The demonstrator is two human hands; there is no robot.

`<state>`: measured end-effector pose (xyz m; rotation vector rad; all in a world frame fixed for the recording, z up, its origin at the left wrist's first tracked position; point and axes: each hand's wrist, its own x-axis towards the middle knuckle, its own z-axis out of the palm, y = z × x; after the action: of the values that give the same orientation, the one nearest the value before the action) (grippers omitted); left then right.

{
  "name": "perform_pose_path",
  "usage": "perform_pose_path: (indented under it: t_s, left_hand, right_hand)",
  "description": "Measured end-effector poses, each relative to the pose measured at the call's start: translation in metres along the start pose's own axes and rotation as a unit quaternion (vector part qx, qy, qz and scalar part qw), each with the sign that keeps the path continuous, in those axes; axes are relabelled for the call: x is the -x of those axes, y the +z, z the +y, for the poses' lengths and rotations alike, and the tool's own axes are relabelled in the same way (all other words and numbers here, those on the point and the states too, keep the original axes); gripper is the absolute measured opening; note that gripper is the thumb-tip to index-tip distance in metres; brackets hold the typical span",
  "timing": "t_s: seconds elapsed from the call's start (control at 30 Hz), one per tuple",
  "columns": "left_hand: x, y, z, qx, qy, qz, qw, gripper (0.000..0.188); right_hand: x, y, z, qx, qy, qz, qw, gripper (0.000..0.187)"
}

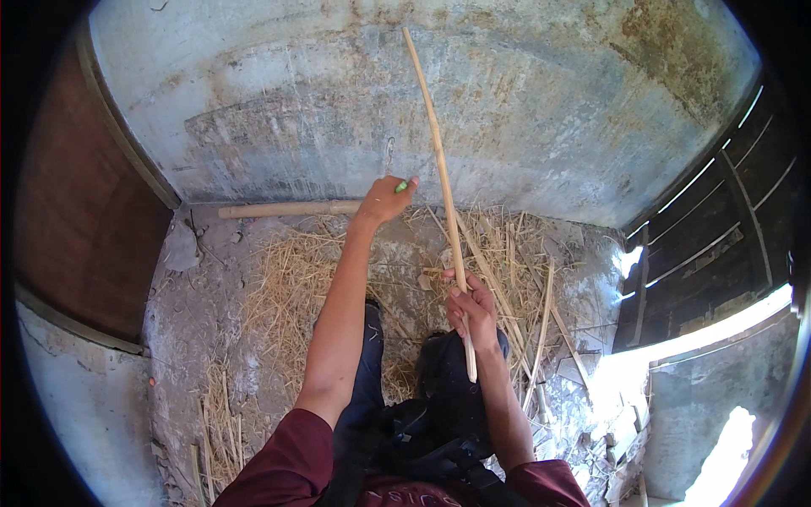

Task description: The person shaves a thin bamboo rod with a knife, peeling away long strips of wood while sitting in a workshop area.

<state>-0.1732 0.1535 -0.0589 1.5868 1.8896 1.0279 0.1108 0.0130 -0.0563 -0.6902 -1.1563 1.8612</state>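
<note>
In my right hand (476,313) is a long, pale bamboo strip (446,186), gripped near its lower end. It stands tilted, its thin upper end reaching far up in front of the wall, and its lower end comes down over my right leg. My left hand (387,201) is stretched forward, closed around a small thing with a bright green end (403,186). The rest of that thing is hidden in the fingers, so its kind does not show. The left hand is apart from the strip, to its left.
Straw-like shavings (291,283) and loose strips (545,317) cover the floor around my legs. A thick bamboo pole (287,209) lies along the foot of the stained wall (296,118). A brown door panel (93,203) stands left; dark slatted boards (718,228) stand right, above rubble (621,435).
</note>
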Motion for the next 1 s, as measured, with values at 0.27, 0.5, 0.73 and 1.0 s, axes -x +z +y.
perform_pose_path:
  t_s: [0.27,0.5,0.73,1.0]
  left_hand:
    - [0.042,0.015,0.031,0.078,0.017,-0.057,0.995,0.054]
    - [0.048,0.039,0.037,-0.012,0.147,0.012,0.989,0.029]
    - [0.058,0.044,0.052,-0.034,0.156,-0.021,0.987,0.024]
    - [0.08,0.046,0.059,-0.034,0.197,-0.1,0.975,0.02]
  right_hand:
    - [0.002,-0.009,-0.002,-0.136,0.015,-0.017,0.99,0.041]
    - [0.002,-0.008,-0.003,-0.147,0.022,-0.034,0.988,0.043]
    - [0.001,-0.01,-0.005,-0.14,0.026,-0.025,0.989,0.042]
    - [0.0,-0.012,-0.003,-0.156,0.026,-0.028,0.987,0.034]
